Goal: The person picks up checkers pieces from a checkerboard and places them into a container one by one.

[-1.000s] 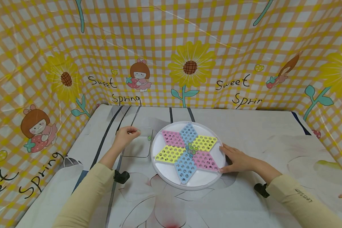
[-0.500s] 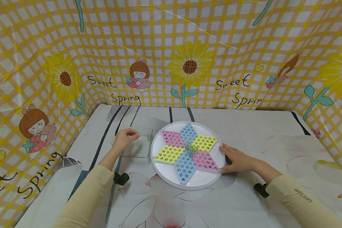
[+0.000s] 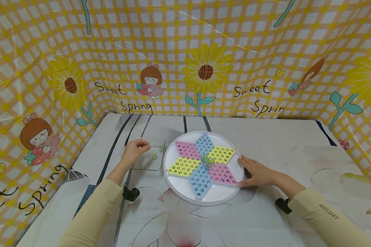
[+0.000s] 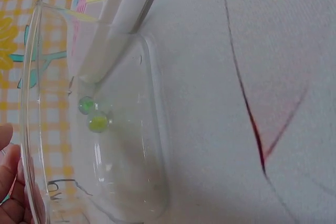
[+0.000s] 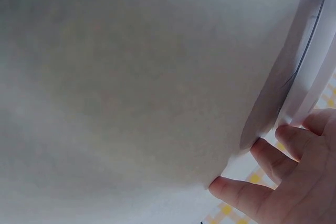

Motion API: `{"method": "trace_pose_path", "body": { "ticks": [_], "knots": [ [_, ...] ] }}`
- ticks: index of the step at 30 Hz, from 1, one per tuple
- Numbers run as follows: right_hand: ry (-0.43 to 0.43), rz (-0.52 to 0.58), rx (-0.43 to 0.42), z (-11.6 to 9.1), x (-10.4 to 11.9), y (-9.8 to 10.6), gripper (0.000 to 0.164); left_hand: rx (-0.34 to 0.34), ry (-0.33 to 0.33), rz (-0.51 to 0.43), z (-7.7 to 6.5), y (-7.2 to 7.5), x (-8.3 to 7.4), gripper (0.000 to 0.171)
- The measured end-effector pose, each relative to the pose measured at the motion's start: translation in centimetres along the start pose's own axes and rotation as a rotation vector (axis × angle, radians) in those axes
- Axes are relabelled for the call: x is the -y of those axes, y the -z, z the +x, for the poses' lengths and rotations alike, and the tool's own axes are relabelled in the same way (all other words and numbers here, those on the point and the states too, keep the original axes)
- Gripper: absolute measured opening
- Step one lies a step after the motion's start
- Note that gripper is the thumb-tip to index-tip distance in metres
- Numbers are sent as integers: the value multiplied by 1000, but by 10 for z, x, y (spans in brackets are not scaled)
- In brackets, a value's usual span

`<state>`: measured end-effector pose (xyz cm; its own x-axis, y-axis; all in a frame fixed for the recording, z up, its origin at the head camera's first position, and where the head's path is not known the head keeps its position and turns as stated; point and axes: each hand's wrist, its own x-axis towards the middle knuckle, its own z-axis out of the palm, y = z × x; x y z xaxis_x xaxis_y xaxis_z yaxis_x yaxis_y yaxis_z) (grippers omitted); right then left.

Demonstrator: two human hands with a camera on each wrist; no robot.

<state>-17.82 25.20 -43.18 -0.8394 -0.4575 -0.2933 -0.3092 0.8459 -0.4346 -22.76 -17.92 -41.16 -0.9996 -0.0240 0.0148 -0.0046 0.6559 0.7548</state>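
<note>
My left hand point(image 3: 135, 150) is over the left part of a clear plastic box point(image 3: 146, 169), thumb and fingertips bent close together, with no marble showing between them. Two glass marbles lie in the box: a yellow-green one point(image 4: 98, 122) and a green one point(image 4: 86, 105). To the box's right sits a round white Chinese checkers board point(image 3: 180, 190) with a pink, yellow and blue star. Several marbles point(image 3: 207, 160) are clustered at its centre. Against the board's right rim rests my right hand point(image 3: 259, 173), fingers spread and fairly straight; in the right wrist view its fingers point(image 5: 273, 161) touch the edge.
A pale printed cloth point(image 3: 179, 226) covers the table. Behind and on both sides hangs a yellow checked curtain point(image 3: 173, 41) with sunflowers. A white looped item point(image 3: 77, 175) lies at the table's left side.
A yellow-green marble has left my left fingertips and now lies in the clear box beside the green one. The left hand has dipped slightly; the right hand and board have not moved.
</note>
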Motion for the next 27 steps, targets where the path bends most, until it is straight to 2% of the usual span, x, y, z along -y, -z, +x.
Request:
{"method": "trace_pose_path", "body": {
  "ticks": [5,12,20,27],
  "knots": [
    [-4,0,3,0,-1,0,102,4,-26,-2,0,-1,-3,24],
    [-2,2,0,0,-1,0,101,29,-64,-33,3,-9,-16,27],
    [0,-3,-2,1,-2,-1,102,42,-74,-74,6,-27,-35,25],
    [3,-7,-2,1,-3,-1,102,89,-92,-159,6,-49,-52,24]
  ]
}}
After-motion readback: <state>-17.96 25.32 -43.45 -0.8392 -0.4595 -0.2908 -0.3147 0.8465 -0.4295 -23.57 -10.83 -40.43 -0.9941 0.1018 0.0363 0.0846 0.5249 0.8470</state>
